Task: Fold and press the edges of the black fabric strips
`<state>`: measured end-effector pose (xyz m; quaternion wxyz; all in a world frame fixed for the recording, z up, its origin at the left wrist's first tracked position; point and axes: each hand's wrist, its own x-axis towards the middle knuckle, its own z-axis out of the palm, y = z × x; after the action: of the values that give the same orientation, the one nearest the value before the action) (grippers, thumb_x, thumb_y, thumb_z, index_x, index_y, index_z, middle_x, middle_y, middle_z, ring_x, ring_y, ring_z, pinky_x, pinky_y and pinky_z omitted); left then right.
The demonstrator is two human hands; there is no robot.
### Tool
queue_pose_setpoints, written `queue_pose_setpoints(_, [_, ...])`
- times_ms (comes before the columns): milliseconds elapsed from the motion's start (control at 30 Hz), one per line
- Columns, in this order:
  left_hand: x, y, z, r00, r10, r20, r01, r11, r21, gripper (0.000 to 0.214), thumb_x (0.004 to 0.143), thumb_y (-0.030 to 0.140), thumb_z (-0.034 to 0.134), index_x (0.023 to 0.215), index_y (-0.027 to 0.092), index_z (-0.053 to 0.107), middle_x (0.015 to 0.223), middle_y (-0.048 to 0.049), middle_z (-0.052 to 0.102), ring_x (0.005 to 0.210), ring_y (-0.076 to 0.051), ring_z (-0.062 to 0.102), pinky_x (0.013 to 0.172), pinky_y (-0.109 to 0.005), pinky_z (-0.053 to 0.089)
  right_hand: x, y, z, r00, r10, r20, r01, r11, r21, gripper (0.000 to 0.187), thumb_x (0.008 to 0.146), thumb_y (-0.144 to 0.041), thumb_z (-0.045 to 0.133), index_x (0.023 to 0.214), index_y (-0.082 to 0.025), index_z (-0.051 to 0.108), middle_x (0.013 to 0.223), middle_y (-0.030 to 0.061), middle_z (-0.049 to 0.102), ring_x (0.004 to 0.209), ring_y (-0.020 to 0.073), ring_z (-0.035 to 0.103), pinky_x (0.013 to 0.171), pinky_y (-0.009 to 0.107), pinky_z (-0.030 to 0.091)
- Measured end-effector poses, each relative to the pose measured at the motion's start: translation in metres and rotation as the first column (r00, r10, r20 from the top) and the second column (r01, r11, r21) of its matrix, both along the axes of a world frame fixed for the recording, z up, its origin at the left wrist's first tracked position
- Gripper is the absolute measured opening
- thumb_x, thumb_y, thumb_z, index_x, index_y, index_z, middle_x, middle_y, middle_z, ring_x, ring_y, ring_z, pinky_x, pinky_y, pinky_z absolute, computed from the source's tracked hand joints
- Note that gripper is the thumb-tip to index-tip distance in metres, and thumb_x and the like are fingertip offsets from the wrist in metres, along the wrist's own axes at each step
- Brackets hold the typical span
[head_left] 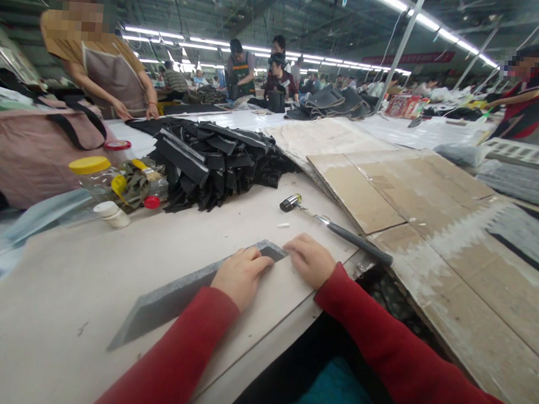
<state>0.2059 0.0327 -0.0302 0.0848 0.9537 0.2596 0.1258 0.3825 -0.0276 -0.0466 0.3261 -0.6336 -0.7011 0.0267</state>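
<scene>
Hands are placed close together at centre frame, both on the upper-right end of one piece. Left hand (241,275) lies palm-down on the grey strip (170,300), fingers stretched along it toward its tip, pressing rather than closed around it. Right hand (310,261) is just beside the left hand, knuckles up and fingers bent down at the tip of the strip. Its fingertips are hidden, so a pinch cannot be confirmed.

The strip lies flat on the worktop (59,298). Its long axis runs diagonally from lower left of the frame up to the hands, so almost all of its length extends away on the left hand's side. The left hand is the nearer one to that free length.

Surroundings, left to right:
- pink bag (28,148), far left edge;
- yellow-lidded jar (91,174), near the bag;
- pile of black pieces (212,158), above the hands;
- hammer (336,228), just beyond the right hand, not touched;
- cardboard sheets (390,192), right half.

A co-worker (107,74) stands at upper left.
</scene>
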Motion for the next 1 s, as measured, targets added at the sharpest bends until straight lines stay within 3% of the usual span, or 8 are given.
queue_pose_setpoints(233, [-0.001, 0.000, -0.003, 1.000, -0.002, 0.000, 0.002, 1.000, 0.015, 0.026, 0.082, 0.020, 0.036, 0.097, 0.025, 0.056, 0.088, -0.0031, 0.053, 0.081, -0.016, 0.046, 0.074, -0.029, 0.039, 0.000, 0.012, 0.010, 0.998, -0.009, -0.056, -0.003, 0.978, -0.210, 0.021, 0.073, -0.014, 0.046, 0.083, -0.015, 0.064, 0.077, 0.0043, 0.055, 0.074, 0.0126, 0.051, 0.070, 0.024, 0.038])
queue_pose_setpoints(333, [-0.001, 0.000, -0.004, 1.000, 0.003, 0.008, -0.003, 1.000, 0.020, 0.026, 0.082, 0.020, 0.036, 0.097, 0.026, 0.056, 0.087, -0.0031, 0.053, 0.080, -0.015, 0.046, 0.073, -0.029, 0.039, 0.000, 0.017, 0.015, 0.988, -0.019, -0.156, -0.032, 0.948, -0.317, 0.021, 0.076, -0.025, 0.047, 0.080, -0.014, 0.063, 0.075, 0.0032, 0.058, 0.069, 0.0114, 0.052, 0.063, 0.022, 0.038])
queue_pose_setpoints(400, [-0.001, 0.000, -0.004, 1.000, 0.005, 0.011, -0.005, 1.000, 0.019, 0.025, 0.082, 0.020, 0.037, 0.097, 0.026, 0.056, 0.087, -0.0032, 0.053, 0.080, -0.015, 0.046, 0.073, -0.029, 0.039, 0.000, 0.020, 0.017, 0.990, -0.041, -0.138, -0.011, 0.933, -0.360, 0.026, 0.076, -0.034, 0.047, 0.077, -0.014, 0.063, 0.070, 0.0021, 0.058, 0.064, 0.0108, 0.051, 0.057, 0.021, 0.036])
queue_pose_setpoints(500, [-0.001, -0.001, -0.004, 1.000, 0.005, 0.018, -0.005, 1.000, 0.018, 0.024, 0.081, 0.020, 0.037, 0.096, 0.025, 0.056, 0.087, -0.0030, 0.053, 0.080, -0.015, 0.047, 0.073, -0.029, 0.039, -0.003, 0.023, 0.019, 0.996, -0.092, -0.021, 0.078, 0.924, -0.375, 0.035, 0.073, -0.047, 0.047, 0.071, -0.016, 0.062, 0.063, 0.0009, 0.057, 0.057, 0.0103, 0.048, 0.051, 0.021, 0.031])
queue_pose_setpoints(600, [0.000, -0.001, -0.004, 0.999, 0.017, 0.031, -0.018, 1.000, 0.014, 0.022, 0.081, 0.020, 0.036, 0.092, 0.023, 0.055, 0.089, -0.0029, 0.054, 0.081, -0.015, 0.047, 0.075, -0.029, 0.039, -0.010, 0.026, 0.024, 0.992, -0.106, 0.065, 0.122, 0.930, -0.347, 0.033, 0.072, -0.046, 0.048, 0.066, -0.016, 0.061, 0.059, 0.0003, 0.056, 0.054, 0.0096, 0.045, 0.048, 0.021, 0.028])
queue_pose_setpoints(800, [0.001, -0.002, -0.001, 0.992, 0.126, 0.011, -0.126, 0.992, -0.028, 0.015, 0.077, 0.017, 0.041, 0.088, 0.018, 0.050, 0.086, -0.0032, 0.056, 0.081, -0.017, 0.049, 0.073, -0.029, 0.040, -0.014, 0.026, 0.032, 0.996, -0.069, -0.058, 0.044, 0.935, -0.352, 0.025, 0.072, -0.036, 0.050, 0.065, -0.014, 0.060, 0.055, -0.0014, 0.054, 0.052, 0.0079, 0.045, 0.048, 0.019, 0.029])
queue_pose_setpoints(1000, [0.000, -0.001, -0.004, 0.997, 0.069, 0.030, -0.068, 0.998, -0.006, 0.021, 0.079, 0.016, 0.038, 0.094, 0.022, 0.051, 0.090, -0.0028, 0.054, 0.085, -0.016, 0.048, 0.077, -0.029, 0.039, -0.006, 0.025, 0.022, 0.987, -0.153, 0.057, 0.163, 0.906, -0.391, 0.028, 0.071, -0.040, 0.048, 0.063, -0.016, 0.059, 0.052, -0.0015, 0.052, 0.049, 0.0083, 0.042, 0.045, 0.020, 0.026])
